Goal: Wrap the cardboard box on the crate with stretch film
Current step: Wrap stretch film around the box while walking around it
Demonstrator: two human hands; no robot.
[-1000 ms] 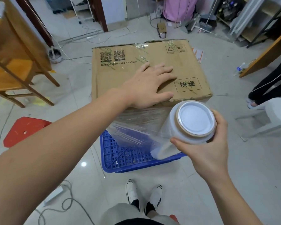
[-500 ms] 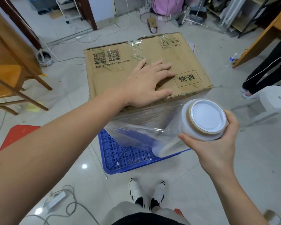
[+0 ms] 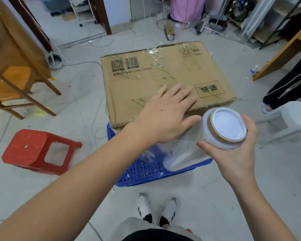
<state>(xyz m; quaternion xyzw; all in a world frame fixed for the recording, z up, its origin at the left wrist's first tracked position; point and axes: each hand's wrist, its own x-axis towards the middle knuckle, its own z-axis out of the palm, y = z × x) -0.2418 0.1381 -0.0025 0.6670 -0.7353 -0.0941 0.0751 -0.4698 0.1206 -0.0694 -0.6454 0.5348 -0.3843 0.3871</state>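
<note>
Box (image 3: 163, 80) on crate (image 3: 146, 173) — film (image 3: 172, 153) spans near side only; top bare. Left hand (image 3: 165, 115) flat on box; right hand (image 3: 233, 153) grips roll (image 3: 222, 131). Most wrapping remains.

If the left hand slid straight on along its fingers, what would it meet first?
Probably nothing solid: the left hand lies flat on the cardboard box, fingers aimed at the printed label near its far right edge.
</note>
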